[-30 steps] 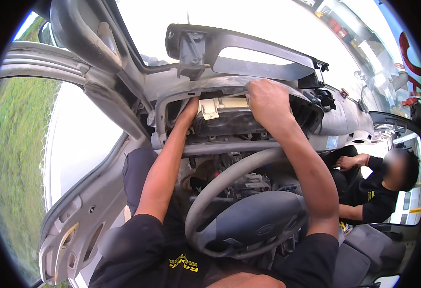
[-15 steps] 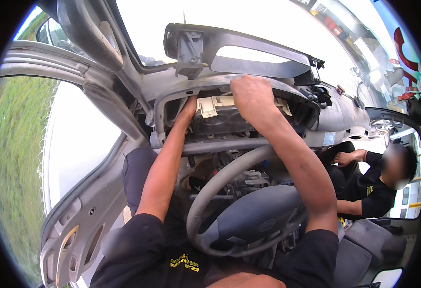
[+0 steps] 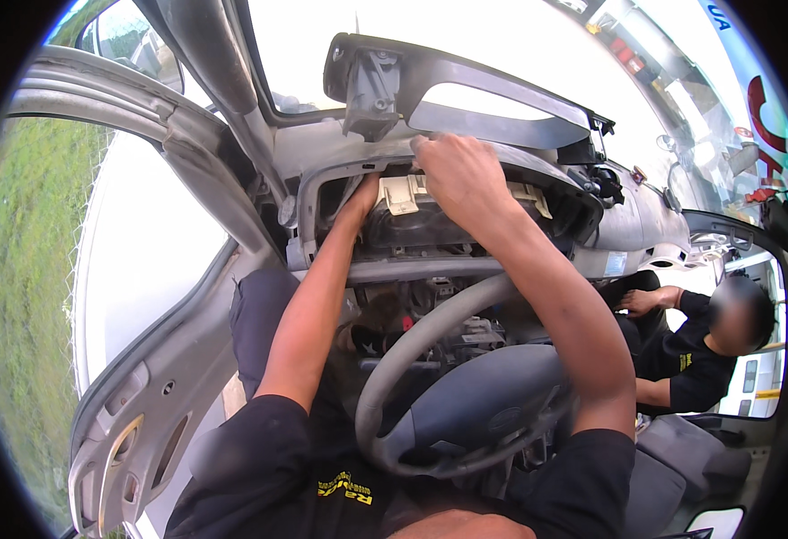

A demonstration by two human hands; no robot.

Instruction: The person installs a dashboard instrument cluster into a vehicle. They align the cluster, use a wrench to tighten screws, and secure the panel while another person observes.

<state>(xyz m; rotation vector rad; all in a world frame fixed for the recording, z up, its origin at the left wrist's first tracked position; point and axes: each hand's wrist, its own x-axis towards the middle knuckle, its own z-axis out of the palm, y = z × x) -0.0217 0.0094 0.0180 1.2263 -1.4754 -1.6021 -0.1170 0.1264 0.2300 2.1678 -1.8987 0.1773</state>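
Ahead of the steering wheel (image 3: 394, 357), the dashboard (image 3: 430, 269) has a wide hollow with an instrument cluster (image 3: 401, 197) inside, showing cream plastic along its top and a dark body below. My left hand (image 3: 360, 199) reaches into the hollow at the cluster's left end; its fingers are hidden behind the upper edge. Over the middle of the cluster, my right hand (image 3: 464, 173) is closed in a fist at the hollow's top rim. Whatever it grips is covered by the hand.
A loose grey trim frame (image 3: 493, 94) stands on the dash top against the windscreen. On the left is the open door (image 3: 147, 395). A co-worker (image 3: 695, 346) in a black shirt is on the right, beside the seats (image 3: 681, 449). Wiring and brackets show below the dash.
My right fist has shifted slightly left along the top rim. My left hand stays in the hollow. The whole view has turned a little.
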